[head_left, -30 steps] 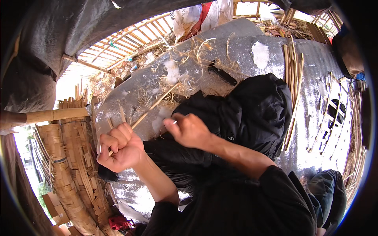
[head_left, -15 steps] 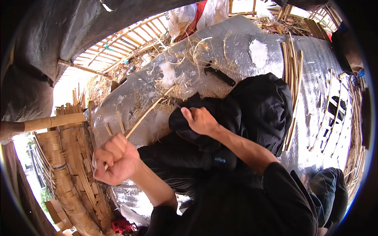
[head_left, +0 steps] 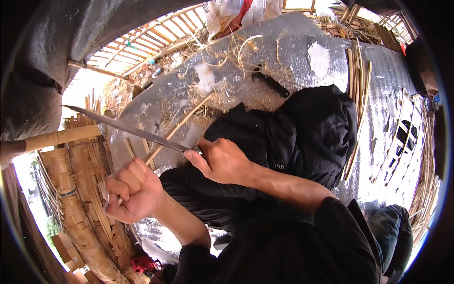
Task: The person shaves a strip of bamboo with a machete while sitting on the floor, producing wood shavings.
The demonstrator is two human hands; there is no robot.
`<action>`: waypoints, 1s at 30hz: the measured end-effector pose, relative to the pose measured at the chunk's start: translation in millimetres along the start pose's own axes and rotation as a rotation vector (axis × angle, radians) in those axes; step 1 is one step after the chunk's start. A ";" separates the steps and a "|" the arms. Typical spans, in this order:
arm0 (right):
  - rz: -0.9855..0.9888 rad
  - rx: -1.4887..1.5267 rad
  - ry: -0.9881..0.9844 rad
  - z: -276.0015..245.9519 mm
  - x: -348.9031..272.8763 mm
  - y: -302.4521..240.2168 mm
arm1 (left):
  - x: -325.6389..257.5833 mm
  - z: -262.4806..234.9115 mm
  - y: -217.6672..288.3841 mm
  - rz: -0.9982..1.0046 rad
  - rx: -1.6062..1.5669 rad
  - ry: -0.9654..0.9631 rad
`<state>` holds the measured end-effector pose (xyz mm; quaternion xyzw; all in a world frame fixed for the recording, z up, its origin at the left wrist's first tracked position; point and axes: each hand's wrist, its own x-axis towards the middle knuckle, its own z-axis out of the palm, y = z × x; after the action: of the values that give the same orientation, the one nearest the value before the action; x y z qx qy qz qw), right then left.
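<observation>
My left hand (head_left: 134, 190) is closed around the near end of a slender bamboo strip (head_left: 191, 113), which slants up and away to the right over the shavings. In my right hand (head_left: 223, 162) is the handle end of a long knife (head_left: 135, 131). Its narrow metal blade points to the far left and crosses above the strip, close to my left fist. Whether blade and strip touch, I cannot tell. My black-trousered legs (head_left: 307, 128) are folded under my hands.
A silver foil mat (head_left: 293, 47) lies beneath me, strewn with pale shavings (head_left: 201, 111). On it rests a black tool (head_left: 273, 85). Bamboo strips (head_left: 358, 99) and a slatted bamboo frame (head_left: 397, 142) lie to the right. Woven bamboo (head_left: 78, 203) stands at left, blue denim (head_left: 390, 227) at lower right.
My right hand has come left and nearer, and the knife blade now shows in full across the strip. My left hand keeps its grip on the strip, slightly shifted left.
</observation>
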<state>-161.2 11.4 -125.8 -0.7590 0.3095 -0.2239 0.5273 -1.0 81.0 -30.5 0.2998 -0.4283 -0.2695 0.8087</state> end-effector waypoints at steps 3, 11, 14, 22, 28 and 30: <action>0.005 -0.018 0.077 7.3 0.2 38.5 | 4.5 -7.7 3.3 0.006 -0.019 -0.061; 0.021 -0.133 0.157 9.5 -6.2 50.5 | 7.0 -4.5 -2.3 0.026 -0.034 -0.116; 0.119 -0.190 0.182 2.2 1.8 108.0 | 7.9 -4.8 -5.6 0.041 -0.028 -0.179; 0.014 0.049 0.174 9.5 1.3 59.5 | 20.2 6.5 -10.5 0.026 0.024 -0.220; 0.260 -0.183 0.207 8.2 9.9 154.0 | 21.6 0.5 -12.1 0.038 -0.012 -0.231; 0.225 -0.107 0.184 0.6 9.5 116.8 | 21.4 1.4 -10.1 0.028 -0.006 -0.238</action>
<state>-181.4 -24.4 -235.6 -0.7229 0.4509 -0.2153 0.4773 6.4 59.0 -25.7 0.2574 -0.5245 -0.2931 0.7568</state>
